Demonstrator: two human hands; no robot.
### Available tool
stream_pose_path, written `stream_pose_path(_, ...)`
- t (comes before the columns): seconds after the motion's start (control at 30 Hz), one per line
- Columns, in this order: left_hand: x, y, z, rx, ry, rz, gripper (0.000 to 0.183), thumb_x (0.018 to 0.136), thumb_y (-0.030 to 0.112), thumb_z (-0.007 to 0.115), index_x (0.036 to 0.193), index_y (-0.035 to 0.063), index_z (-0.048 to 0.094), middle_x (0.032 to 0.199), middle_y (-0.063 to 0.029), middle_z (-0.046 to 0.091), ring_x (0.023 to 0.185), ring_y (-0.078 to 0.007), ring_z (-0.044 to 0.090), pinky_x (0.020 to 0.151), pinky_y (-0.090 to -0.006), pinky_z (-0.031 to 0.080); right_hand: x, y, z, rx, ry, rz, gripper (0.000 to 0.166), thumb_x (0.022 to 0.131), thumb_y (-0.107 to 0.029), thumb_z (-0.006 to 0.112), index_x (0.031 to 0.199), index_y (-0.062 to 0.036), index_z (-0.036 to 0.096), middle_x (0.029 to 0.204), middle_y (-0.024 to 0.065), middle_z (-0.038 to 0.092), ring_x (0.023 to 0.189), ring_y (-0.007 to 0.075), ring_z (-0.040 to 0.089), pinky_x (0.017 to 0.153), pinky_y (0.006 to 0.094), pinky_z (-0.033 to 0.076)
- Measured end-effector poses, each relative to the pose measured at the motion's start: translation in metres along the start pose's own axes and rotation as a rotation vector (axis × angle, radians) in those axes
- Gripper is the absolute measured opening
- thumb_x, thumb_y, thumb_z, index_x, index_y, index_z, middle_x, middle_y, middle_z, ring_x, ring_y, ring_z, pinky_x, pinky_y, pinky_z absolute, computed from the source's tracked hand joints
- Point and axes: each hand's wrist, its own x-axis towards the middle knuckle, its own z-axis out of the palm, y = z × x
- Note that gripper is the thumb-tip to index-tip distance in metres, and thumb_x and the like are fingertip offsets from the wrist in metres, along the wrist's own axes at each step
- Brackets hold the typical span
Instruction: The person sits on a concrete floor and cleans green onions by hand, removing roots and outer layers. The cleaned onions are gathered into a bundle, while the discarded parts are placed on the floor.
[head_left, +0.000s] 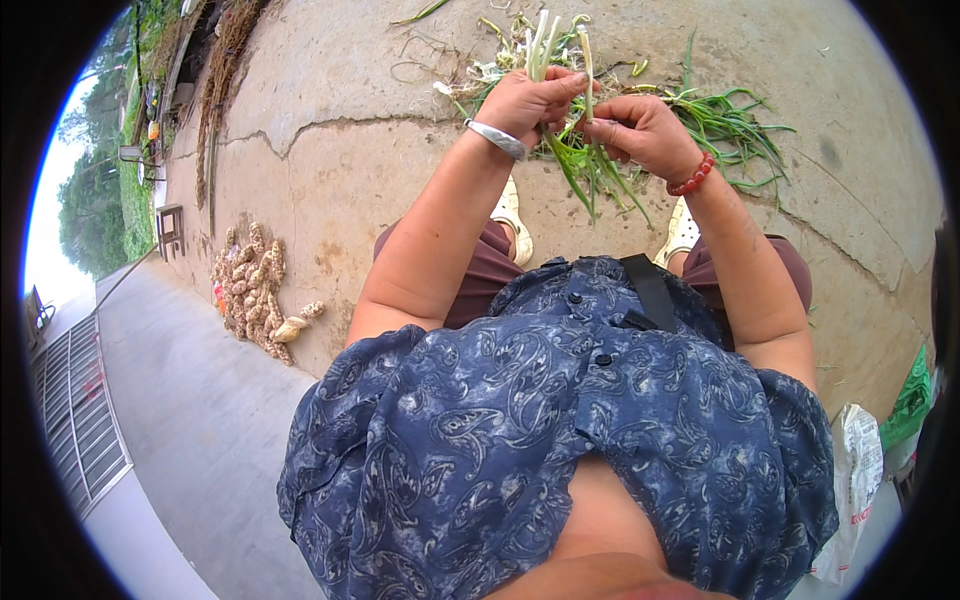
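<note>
My left hand, with a silver bangle at the wrist, grips several green onions. Their white ends point away from me and their green leaves hang below the fist. One more green onion stalk stands upright between the two hands, by the left thumb. The fingers of my right hand, with a red bead bracelet at the wrist, pinch this stalk lower down. Under and beyond both hands, a loose heap of green onions with roots and peeled scraps lies on the concrete.
Cream clogs are on my feet, close below the hands. A pile of what look like garlic bulbs lies on the ground at the left, near a small wooden stool. White and green plastic bags are at the lower right. Cracks run across the concrete.
</note>
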Motion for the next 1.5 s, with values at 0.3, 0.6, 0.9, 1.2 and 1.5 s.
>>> stream_pose_path(0.3,0.003,-0.011,0.004,0.117,0.176,0.245,0.013,0.074,0.016,0.058,0.070,0.0032,0.057,0.049,0.0039,0.045,0.041,-0.0025,0.037,0.037,-0.0171,0.028,0.001,0.001,-0.001,0.017,0.023,0.024,0.017,0.077,-0.018,0.053,0.082,-0.0029,0.058,0.061,-0.0027,0.053,0.048,0.0016,0.044,0.042,0.0156,0.034)
stream_pose_path(0.6,0.010,-0.010,-0.008,0.524,0.436,0.587,0.015,0.071,0.015,0.061,0.067,0.0003,0.058,0.056,0.0014,0.053,0.049,-0.0038,0.045,0.043,-0.0185,0.037,0.000,-0.004,-0.003,0.065,0.051,0.036,0.018,0.079,-0.018,0.050,0.086,-0.0038,0.058,0.066,-0.0027,0.056,0.050,0.0016,0.046,0.043,0.0147,0.036)
stream_pose_path(0.9,0.003,0.010,-0.022,0.400,0.680,0.673,0.012,0.071,0.011,0.060,0.068,0.0002,0.057,0.054,0.0034,0.049,0.047,-0.0029,0.041,0.041,-0.0170,0.033,0.001,0.000,-0.003,0.025,0.026,0.057,0.016,0.079,-0.017,0.050,0.082,-0.0034,0.058,0.064,-0.0024,0.055,0.049,0.0016,0.046,0.042,0.0150,0.036)
stream_pose_path(1.2,0.001,0.023,-0.038,0.289,0.696,0.754,0.011,0.066,0.005,0.064,0.070,0.0023,0.054,0.051,0.0022,0.046,0.037,-0.0030,0.036,0.033,-0.0164,0.027,0.000,-0.001,-0.003,-0.022,0.004,0.093,0.016,0.078,-0.018,0.052,0.082,-0.0034,0.058,0.060,-0.0033,0.053,0.048,0.0015,0.045,0.043,0.0154,0.036)
stream_pose_path(1.5,0.002,0.013,-0.042,0.449,0.508,0.412,0.018,0.062,0.014,0.069,0.070,0.0019,0.059,0.055,0.0032,0.049,0.045,-0.0031,0.038,0.042,-0.0173,0.032,0.001,-0.002,-0.007,0.094,0.063,0.045,0.019,0.078,-0.019,0.052,0.084,-0.0017,0.057,0.066,-0.0008,0.056,0.048,0.0016,0.045,0.042,0.0152,0.036)
